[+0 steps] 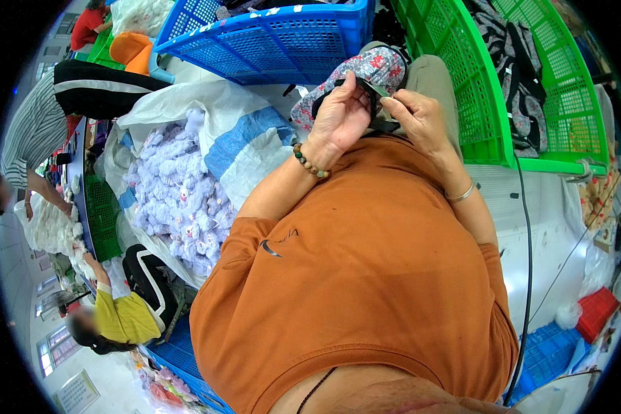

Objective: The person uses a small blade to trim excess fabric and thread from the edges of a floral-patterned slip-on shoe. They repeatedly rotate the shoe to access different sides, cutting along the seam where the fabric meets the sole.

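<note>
My left hand (341,116) is curled, palm up, around the black edging of a floral cloth piece (374,65). The cloth is grey with red flowers and rests over my lap. Close on the right, my right hand (421,119) has thumb and fingers pinched together at a small thin grey-green piece (378,90) beside the black edging. What exactly that piece is cannot be made out. Both hands work near each other in front of my orange shirt, and the lower part of the black edging is partly hidden by my fingers.
A blue crate (269,43) stands ahead; a green crate (462,90) with dark patterned cloth stands to the right. On the left lies a white sack (252,155) with fluffy lilac pieces (179,186). Two people work farther left. A black cable (526,262) runs down the right.
</note>
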`<control>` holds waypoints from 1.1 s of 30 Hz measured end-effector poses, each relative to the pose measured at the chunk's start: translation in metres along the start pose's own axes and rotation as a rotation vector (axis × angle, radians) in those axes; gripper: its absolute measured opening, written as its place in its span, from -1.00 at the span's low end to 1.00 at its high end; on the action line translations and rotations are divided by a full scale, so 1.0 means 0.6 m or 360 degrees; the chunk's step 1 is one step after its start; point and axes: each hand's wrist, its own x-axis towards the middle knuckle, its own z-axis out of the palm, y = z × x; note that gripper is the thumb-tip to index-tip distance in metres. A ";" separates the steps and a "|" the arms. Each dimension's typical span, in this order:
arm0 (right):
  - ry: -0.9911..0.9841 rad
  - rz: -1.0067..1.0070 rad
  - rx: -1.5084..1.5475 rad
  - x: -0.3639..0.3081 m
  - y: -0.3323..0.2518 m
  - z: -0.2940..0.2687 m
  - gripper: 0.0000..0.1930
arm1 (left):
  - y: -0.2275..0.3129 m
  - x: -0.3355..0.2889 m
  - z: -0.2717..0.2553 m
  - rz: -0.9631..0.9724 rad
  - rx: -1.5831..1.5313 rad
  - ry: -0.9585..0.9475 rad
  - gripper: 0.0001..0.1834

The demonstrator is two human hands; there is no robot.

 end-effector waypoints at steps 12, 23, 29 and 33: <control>0.0181 0.0039 0.0059 -0.005 -0.025 0.006 -0.73 | 0.004 0.001 0.006 0.0035 0.0045 -0.0013 -0.60; 0.0537 0.0200 0.0385 0.012 0.012 -0.004 -0.84 | 0.011 -0.006 0.015 -0.0019 0.0014 -0.0114 -0.61; 0.0279 -0.0281 -0.0156 0.015 -0.006 0.012 -0.84 | 0.005 -0.006 0.004 -0.0019 0.0019 -0.0088 -0.63; -0.0376 0.0125 0.0879 0.009 0.006 0.000 -0.87 | 0.013 -0.005 0.012 0.0039 0.0009 -0.0033 -0.55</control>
